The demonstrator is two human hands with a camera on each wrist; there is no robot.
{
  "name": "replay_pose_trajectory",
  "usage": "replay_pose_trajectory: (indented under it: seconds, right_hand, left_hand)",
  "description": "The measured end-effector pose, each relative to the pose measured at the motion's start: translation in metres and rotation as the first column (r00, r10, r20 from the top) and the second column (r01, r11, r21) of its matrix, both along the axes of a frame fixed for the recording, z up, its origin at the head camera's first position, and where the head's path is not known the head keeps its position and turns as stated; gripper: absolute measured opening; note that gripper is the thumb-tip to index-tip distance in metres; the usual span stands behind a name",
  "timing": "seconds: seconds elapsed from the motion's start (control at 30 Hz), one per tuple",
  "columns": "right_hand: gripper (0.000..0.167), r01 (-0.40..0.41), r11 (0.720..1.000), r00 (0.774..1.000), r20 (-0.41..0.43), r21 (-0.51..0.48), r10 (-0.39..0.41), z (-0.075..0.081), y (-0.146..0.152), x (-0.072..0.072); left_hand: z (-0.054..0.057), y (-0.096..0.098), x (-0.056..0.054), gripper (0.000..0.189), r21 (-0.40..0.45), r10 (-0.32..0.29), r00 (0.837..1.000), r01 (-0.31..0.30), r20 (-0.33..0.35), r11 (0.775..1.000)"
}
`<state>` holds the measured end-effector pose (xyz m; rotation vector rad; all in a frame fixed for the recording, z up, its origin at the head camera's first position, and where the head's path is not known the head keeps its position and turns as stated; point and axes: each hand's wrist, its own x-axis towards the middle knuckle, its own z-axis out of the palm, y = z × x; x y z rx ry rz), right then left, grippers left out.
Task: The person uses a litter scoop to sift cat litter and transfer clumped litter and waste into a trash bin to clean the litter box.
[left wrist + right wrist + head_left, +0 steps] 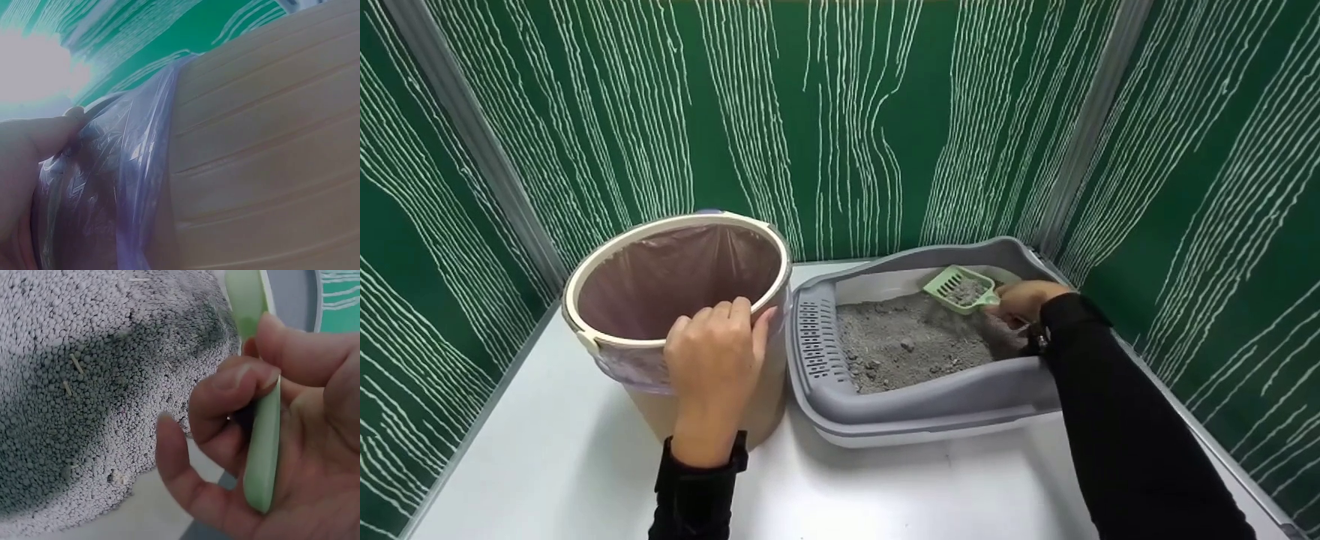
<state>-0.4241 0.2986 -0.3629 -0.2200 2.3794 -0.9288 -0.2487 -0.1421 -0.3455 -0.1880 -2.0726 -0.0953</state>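
Observation:
My left hand [714, 352] grips the near rim of a beige trash can [769, 420]. A thin purplish bag [101, 185] lines the can and folds over its edge. In my right hand [1027, 304] is a light green litter scoop [960, 289], held above the far right part of the litter box [885, 416]. Grey litter lies in the scoop's slotted head. The right wrist view shows fingers and thumb curled round the green handle [264, 455]. Grey granular litter [911, 337], with some clumps on top, covers much of the box floor.
The box has a raised grey rim and a perforated step [819, 337] on its left side, close beside the can. Both stand on a white table [885, 495]. Green panels [885, 127] with white wavy lines enclose the back and sides.

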Motion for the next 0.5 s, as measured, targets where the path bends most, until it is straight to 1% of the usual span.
replay_pose_trajectory:
  seconds: [0.07, 0.2, 0.27, 0.33, 0.37, 0.43, 0.5]
  right_hand:
    - [0.009, -0.012, 1.0, 1.0, -0.026, 0.011, 0.012, -0.003, -0.001, -0.001]
    - [0.025, -0.039, 0.998, 0.995, -0.085, 0.044, 0.042, -0.008, -0.002, -0.005]
    - [0.04, -0.039, 0.997, 0.994, -0.097, 0.066, 0.045, -0.009, -0.004, -0.008]
    - [0.057, -0.022, 0.996, 0.996, -0.089, 0.083, 0.03, -0.01, -0.005, -0.01]
    - [0.06, -0.013, 0.997, 0.996, -0.089, 0.08, 0.02, -0.01, -0.006, -0.01]
    - [0.061, 0.0, 0.998, 0.997, -0.083, 0.065, 0.005, -0.011, -0.008, -0.011]
    - [0.052, 0.018, 0.999, 0.998, -0.068, 0.035, -0.015, -0.012, -0.008, -0.012]
  left_hand:
    - [-0.001, 0.0, -0.001, 0.041, -0.003, -0.001, 1.0, 0.001, 0.003, 1.0]
    - [-0.003, 0.0, -0.002, 0.04, -0.005, 0.002, 1.0, -0.002, 0.004, 1.0]
    - [-0.003, -0.001, -0.002, 0.04, -0.003, 0.004, 1.0, -0.004, 0.005, 1.0]
    - [-0.002, -0.001, -0.002, 0.04, 0.0, 0.003, 1.0, -0.003, 0.004, 1.0]
    - [-0.002, -0.001, -0.002, 0.04, 0.001, 0.003, 1.0, -0.003, 0.003, 1.0]
    - [-0.001, -0.001, -0.001, 0.041, 0.001, -0.001, 1.0, 0.001, 0.002, 1.0]
    - [0.0, -0.001, -0.001, 0.04, 0.001, -0.003, 1.0, 0.003, 0.0, 1.0]
